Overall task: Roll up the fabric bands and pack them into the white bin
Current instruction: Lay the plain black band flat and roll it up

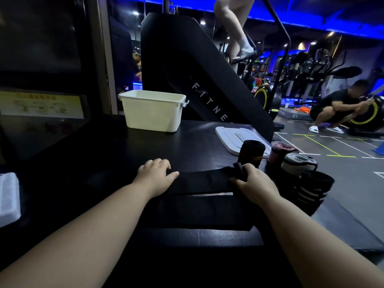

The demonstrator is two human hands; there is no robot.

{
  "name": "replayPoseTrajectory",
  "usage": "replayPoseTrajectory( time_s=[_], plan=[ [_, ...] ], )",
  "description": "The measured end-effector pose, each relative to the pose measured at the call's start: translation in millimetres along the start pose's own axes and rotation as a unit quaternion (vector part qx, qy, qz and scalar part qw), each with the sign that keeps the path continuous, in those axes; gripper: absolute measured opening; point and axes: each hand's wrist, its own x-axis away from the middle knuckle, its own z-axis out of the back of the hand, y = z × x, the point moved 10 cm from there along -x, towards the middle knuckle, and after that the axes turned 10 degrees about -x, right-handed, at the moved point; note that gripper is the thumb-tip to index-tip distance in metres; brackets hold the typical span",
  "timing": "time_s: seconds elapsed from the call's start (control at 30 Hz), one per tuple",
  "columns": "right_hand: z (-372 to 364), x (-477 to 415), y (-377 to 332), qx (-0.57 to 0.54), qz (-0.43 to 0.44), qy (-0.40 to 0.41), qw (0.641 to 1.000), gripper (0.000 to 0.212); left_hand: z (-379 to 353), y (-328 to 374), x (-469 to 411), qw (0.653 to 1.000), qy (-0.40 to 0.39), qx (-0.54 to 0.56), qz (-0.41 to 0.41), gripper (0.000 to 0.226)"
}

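Far left edge: one pale plastic box (pixel 8 196) on the counter (pixel 104 152), not part of this. One white bin (pixel 152 110) stands at the back of the counter, well apart from the hands, and its inside isn't visible from this angle. The left hand (pixel 155 173) lies on top with fingers loosely bent, pressing down on one black band (pixel 203 181) stretched flat across the counter between the two hands. A second dark strip (pixel 197 213) lies just nearer, parallel to it (could be the same piece folded back, can't tell). The right hand (pixel 253 183) has its fingers curled round the band's right end, pinching it where a small tab sticks up. The step in hand looks like starting the roll from that right end. To do it well, make the first turn tight and square to the edges, pin the band with the left hand so it lies taut, and walk the roll leftward without letting it cone out. Right of the hands: one white lid (pixel 234 138) lying flat, and four rolled bands (pixel 251 152) standing near the counter's right edge. One is black with an orange stripe, one pinkish, one pale grey, one black with white stripes. All four stand outside the bin, so packing looks not yet begun.
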Motion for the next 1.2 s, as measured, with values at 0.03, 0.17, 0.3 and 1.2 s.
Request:
replayPoseTrajectory(
  time_s=[0.03,0.17,0.3,1.2],
  plan=[
    [-1.5,-2.3,1.6,-0.023,0.002,-0.002,1.000,0.030,1.9,0.8,-1.2,1.000,0.007,0.015,-0.008,0.039],
    [4.7,-5.7,0.0,-0.188,0.019,0.006,0.982,0.040,13.1,0.0,1.3,0.996,0.032,0.087,-0.008,0.028],
    [14.2,-3.2,2.0,-0.257,0.016,0.017,0.966,0.034,25.3,-3.3,0.1,0.994,0.047,0.099,-0.010,0.022],
    [20.5,62.8,6.2,-0.236,0.062,0.023,0.969,0.026,34.1,11.2,52.7,0.989,-0.133,-0.005,-0.072,0.039]
  ],
)
